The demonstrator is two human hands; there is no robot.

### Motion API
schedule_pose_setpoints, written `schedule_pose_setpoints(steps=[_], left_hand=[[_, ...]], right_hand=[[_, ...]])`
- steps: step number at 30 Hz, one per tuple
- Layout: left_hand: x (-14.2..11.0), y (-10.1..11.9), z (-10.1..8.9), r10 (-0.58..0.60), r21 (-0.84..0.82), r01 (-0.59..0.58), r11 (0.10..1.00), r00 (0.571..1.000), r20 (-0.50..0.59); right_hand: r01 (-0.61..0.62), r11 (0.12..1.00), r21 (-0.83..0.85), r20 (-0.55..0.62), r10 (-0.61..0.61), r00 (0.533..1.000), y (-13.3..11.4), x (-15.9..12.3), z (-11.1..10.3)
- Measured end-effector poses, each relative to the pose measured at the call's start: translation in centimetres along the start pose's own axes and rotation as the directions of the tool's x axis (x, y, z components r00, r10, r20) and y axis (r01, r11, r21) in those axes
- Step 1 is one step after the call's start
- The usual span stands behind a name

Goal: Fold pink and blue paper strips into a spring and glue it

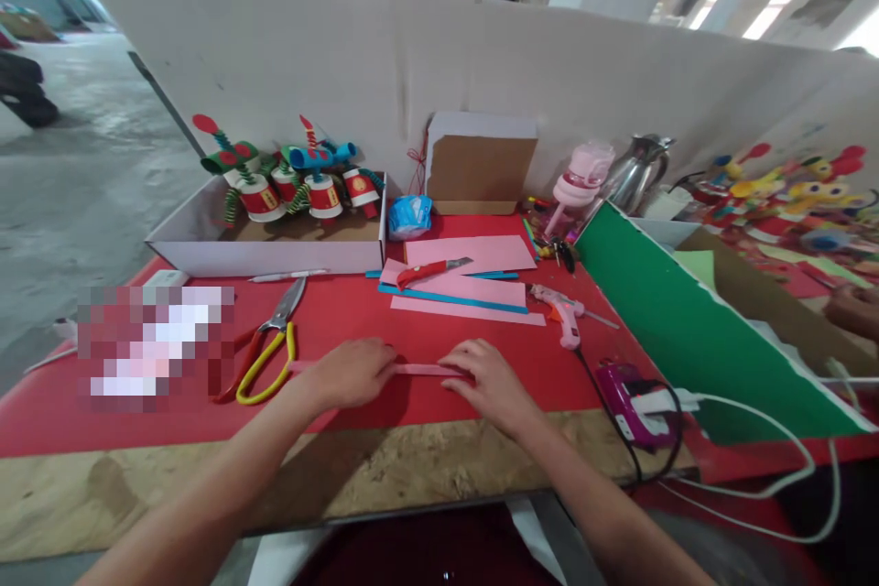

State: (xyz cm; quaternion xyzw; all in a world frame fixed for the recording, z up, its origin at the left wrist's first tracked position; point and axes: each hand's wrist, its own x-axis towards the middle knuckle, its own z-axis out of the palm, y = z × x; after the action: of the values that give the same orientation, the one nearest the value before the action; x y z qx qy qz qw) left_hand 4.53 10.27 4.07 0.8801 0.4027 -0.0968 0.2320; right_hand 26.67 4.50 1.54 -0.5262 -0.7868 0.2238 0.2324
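A narrow pink paper strip (422,370) lies across the red table cover in front of me. My left hand (358,372) is closed over the strip's left part, and a bit of it sticks out beyond the wrist. At the right end, my right hand (486,385) pinches the strip between thumb and fingers. Left of my left hand are scissors (266,343) with one red and one yellow handle. Beyond both hands, a red utility knife (432,271) rests on pink paper sheets (473,252) and blue strips (457,297).
A pink glue gun (563,311) and a purple power box (635,407) with cables sit at right, beside a green-sided box (659,311). Paper-cup figures stand in a white box (302,257) at back left. Another person's hand (855,309) shows at far right.
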Motion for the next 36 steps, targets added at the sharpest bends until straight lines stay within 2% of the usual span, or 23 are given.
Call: schedule_pose_setpoints(steps=[3, 6, 9, 12, 18, 26, 30, 32, 36], left_hand=[[-0.5, 0.2, 0.7, -0.048, 0.070, 0.054, 0.996, 0.995, -0.090], [-1.1, 0.9, 1.2, -0.103, 0.128, 0.135, 0.983, 0.967, -0.233], [-1.2, 1.8, 1.9, -0.061, 0.122, 0.105, 0.987, 0.946, -0.319], [-1.1, 2.6, 2.5, -0.013, 0.108, 0.049, 0.993, 0.949, -0.314], [-0.9, 3.2, 3.4, -0.021, 0.125, 0.063, 0.990, 0.948, -0.319], [-1.5, 3.6, 4.0, 0.068, 0.180, -0.008, 0.984, 0.942, -0.330], [-1.6, 3.5, 4.4, 0.080, 0.177, -0.021, 0.984, 0.939, -0.335], [-1.4, 3.5, 4.5, 0.055, 0.158, -0.003, 0.988, 0.945, -0.324], [-0.7, 3.7, 4.2, -0.090, 0.061, 0.115, 0.991, 0.943, -0.321]], right_hand=[[-0.022, 0.998, -0.054, -0.055, 0.019, 0.998, 0.5, -0.3, 1.2], [-0.029, 0.996, -0.089, -0.078, 0.022, 0.997, 0.6, -0.4, 1.5], [-0.008, 0.993, -0.117, -0.099, -0.004, 0.995, 0.2, -0.6, 1.6], [0.004, 0.989, -0.146, -0.087, -0.016, 0.996, 0.0, -0.8, 1.7], [-0.018, 0.985, -0.174, -0.067, 0.006, 0.998, -0.2, -0.9, 1.7], [0.017, 0.960, -0.279, -0.021, -0.023, 1.000, -0.9, -1.1, 1.4], [-0.020, 0.972, -0.234, -0.031, 0.013, 0.999, -0.4, -1.2, 1.2], [-0.049, 0.982, -0.183, -0.043, 0.042, 0.998, 0.0, -1.1, 1.1], [-0.118, 0.985, -0.129, -0.001, 0.119, 0.993, 0.7, -0.5, 0.6]])
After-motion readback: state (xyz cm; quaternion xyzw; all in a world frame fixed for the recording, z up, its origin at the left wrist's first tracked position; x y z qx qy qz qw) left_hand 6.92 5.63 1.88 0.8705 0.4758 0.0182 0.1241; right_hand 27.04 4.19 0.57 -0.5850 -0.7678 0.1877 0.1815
